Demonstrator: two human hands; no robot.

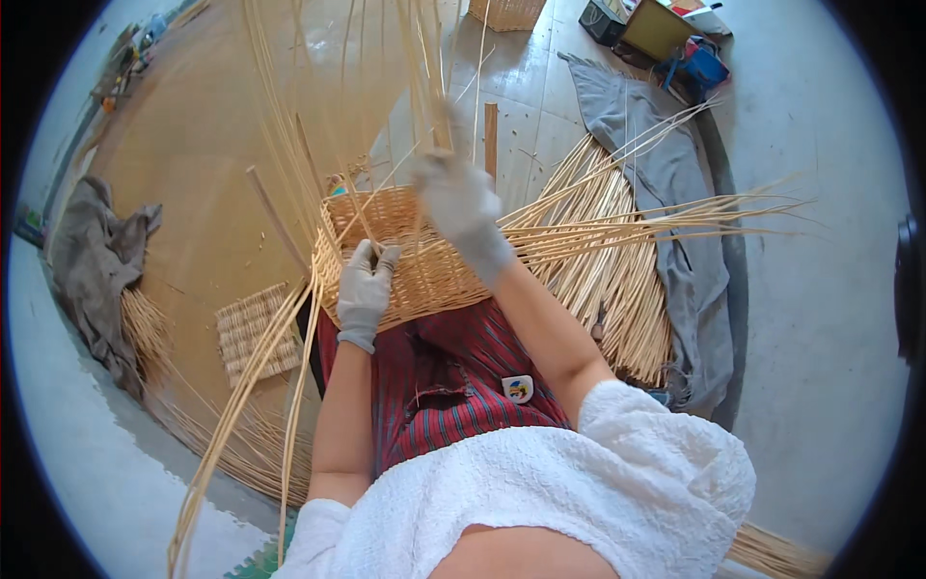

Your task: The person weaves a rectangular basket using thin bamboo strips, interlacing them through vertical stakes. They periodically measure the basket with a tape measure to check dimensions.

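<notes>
A pale woven wicker basket [410, 275] rests on my striped lap, with long loose canes sticking up and out to both sides. My left hand [367, 289], in a grey-white glove, is closed at the basket's left part, pinching a cane [365, 217] between thumb and fingers. My right hand [458, 198], gloved alike, is raised over the right part of the basket among upright canes and smeared by motion; its fingers and what they may hold cannot be made out.
Piles of canes [617, 299] lie on a grey cloth [694, 318] at right, more under a dark cloth [96, 270] at left. A woven mat [256, 338] lies beside me. Another basket [506, 12], a wooden stick [490, 135] and boxes with clutter [651, 34] are farther back.
</notes>
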